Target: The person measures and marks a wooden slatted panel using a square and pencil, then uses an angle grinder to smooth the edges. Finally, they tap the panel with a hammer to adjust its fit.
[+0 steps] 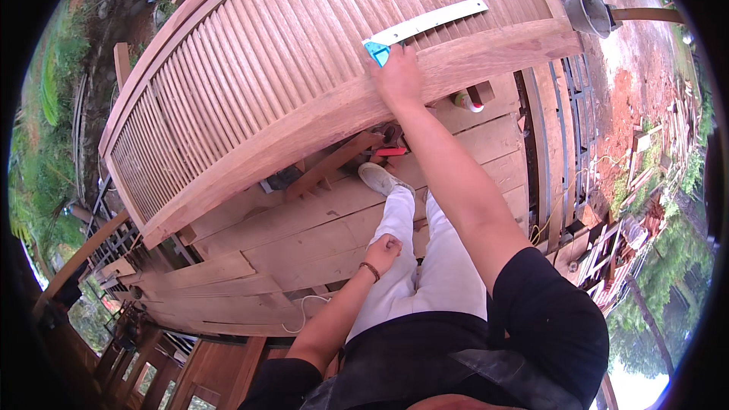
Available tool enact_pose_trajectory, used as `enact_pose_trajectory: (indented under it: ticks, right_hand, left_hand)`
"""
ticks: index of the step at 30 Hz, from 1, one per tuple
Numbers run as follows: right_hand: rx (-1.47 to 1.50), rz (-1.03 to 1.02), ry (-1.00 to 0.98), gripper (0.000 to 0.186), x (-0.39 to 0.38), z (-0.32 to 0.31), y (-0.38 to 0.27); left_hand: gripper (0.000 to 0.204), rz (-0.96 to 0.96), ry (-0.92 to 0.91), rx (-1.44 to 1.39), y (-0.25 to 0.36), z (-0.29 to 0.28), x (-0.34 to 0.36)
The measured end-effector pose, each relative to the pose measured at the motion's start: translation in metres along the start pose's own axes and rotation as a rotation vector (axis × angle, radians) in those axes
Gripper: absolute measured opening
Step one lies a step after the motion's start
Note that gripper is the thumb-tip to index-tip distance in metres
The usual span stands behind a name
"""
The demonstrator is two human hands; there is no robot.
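A wooden louvred panel with many slats lies in front of me, framed by a thick near rail. Across its right part rests a try square with a pale metal blade and a light-blue handle. My right hand reaches over the near rail, its fingers closed on the blue handle. The blade points right and slightly away over the slats. My left hand, a bracelet at its wrist, hangs in front of my left thigh, away from the panel. Its fingers are curled; whether they hold anything is hidden.
Wooden planks with gaps form the floor beneath me. Under the panel are a red-handled tool and a white-and-red bottle. A grey bucket stands beyond the panel's right end. A white cable loops near my left forearm.
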State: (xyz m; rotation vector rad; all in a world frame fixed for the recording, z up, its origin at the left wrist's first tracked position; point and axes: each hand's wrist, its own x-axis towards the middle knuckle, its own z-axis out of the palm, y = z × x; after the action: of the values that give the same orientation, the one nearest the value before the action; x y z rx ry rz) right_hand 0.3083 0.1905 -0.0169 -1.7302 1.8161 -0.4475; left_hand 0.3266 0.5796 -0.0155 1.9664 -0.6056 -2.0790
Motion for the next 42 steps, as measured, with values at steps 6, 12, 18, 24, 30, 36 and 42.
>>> enact_pose_trajectory:
  ticks: [6, 12, 18, 24, 30, 36, 42]
  right_hand:
    - [-0.017, -0.115, 0.081, 0.041, -0.035, -0.014, 0.009]
    - [0.866, 0.104, -0.213, 0.041, -0.145, -0.111, 0.041]
    - [1.264, -0.239, -0.01, 0.025, -0.189, -0.233, 0.009]
    - [1.548, -0.574, 0.566, 0.017, -0.229, -0.326, -0.035]
    - [1.499, -0.63, 0.704, 0.016, -0.301, -0.355, 0.001]
    - [1.543, -0.87, 0.696, 0.008, -0.389, -0.382, 0.043]
    - [1.154, -0.98, 1.129, 0.011, -0.509, -0.413, 0.061]
  left_hand:
    - [0.021, -0.113, 0.169, 0.053, -0.055, -0.04, -0.004]
    - [0.025, -0.047, 0.29, 0.115, -0.043, -0.077, 0.011]
    - [0.026, -0.007, 0.177, 0.338, -0.02, -0.069, 0.028]
    - [0.029, -0.04, 0.015, 0.786, -0.009, -0.071, 0.021]
    - [0.03, -0.095, -0.038, 1.065, -0.041, -0.079, 0.021]
    - [0.034, -0.001, -0.091, 1.238, -0.058, -0.063, 0.022]
    - [0.028, 0.159, 0.152, 1.291, -0.102, -0.053, 0.016]
